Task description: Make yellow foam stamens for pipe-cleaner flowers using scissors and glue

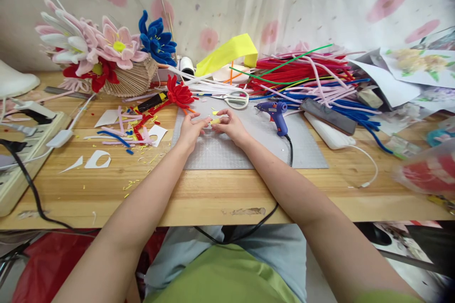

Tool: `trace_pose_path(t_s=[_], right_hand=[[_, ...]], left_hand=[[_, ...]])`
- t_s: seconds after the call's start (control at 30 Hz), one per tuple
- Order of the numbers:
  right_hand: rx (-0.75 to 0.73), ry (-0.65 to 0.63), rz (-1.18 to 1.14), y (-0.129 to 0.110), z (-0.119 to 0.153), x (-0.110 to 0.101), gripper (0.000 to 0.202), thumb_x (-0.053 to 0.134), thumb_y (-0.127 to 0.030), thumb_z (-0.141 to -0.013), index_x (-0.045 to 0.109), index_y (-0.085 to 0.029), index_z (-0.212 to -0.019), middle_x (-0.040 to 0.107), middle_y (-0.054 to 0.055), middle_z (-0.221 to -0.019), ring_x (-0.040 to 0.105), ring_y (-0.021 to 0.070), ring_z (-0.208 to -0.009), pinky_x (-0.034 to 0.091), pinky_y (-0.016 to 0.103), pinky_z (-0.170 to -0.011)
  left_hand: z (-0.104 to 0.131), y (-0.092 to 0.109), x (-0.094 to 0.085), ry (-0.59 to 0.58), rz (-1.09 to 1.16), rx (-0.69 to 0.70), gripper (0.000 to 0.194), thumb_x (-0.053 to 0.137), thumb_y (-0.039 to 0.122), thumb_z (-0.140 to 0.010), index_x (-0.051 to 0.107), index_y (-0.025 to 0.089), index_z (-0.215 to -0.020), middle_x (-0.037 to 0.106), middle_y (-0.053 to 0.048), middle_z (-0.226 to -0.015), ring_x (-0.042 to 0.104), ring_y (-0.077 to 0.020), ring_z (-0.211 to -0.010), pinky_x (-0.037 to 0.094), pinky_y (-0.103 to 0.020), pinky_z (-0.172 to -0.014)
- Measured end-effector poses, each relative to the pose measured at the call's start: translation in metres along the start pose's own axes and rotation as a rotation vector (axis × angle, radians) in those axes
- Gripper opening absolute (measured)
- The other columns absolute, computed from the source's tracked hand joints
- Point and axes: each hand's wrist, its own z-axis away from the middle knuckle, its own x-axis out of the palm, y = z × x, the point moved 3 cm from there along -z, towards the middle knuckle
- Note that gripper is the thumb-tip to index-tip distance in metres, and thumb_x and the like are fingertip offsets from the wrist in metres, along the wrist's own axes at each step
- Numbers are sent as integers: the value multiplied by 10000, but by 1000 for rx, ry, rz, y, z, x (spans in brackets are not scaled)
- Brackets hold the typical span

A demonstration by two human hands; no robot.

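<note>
Over the grey cutting mat, my two hands meet at their fingertips. My right hand pinches a small yellow piece. The fingers of my left hand are drawn together at the left end of that piece; what they grip is too small to make out. Another yellow bit shows just beyond the fingertips. Behind my left hand lies a red fuzzy-stem flower. Scissors rest beyond my right hand, and a blue glue gun lies to its right.
Bundled pipe cleaners spread across the back right, with a phone before them. A basket of fuzzy flowers stands back left. Paper scraps and stem offcuts litter the left; a power strip lies at the edge.
</note>
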Motion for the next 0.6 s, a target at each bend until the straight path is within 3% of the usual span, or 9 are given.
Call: trace_pose_path(t_s=[0.27,0.6], right_hand=[[-33,-39,-13,-1,0,1,509,746,-263,-540,408,-229,-919,597,-92,-640,577,91,-598,476,240,-593],[-65,-67,-2,2,0,1,488,735,-281,-552,416,-229,-919,611,-82,-660,575,94,-605,476,254,-614]], left_hand=[[-2,-5,-1,118,-54,14,600,808,190,-491,385,203,-916,614,48,-653,521,-77,-510,334,-199,-489],[-2,-6,5,123,-35,6,599,795,142,-507,340,211,-890,639,38,-675,555,-85,-525,344,-203,-505]])
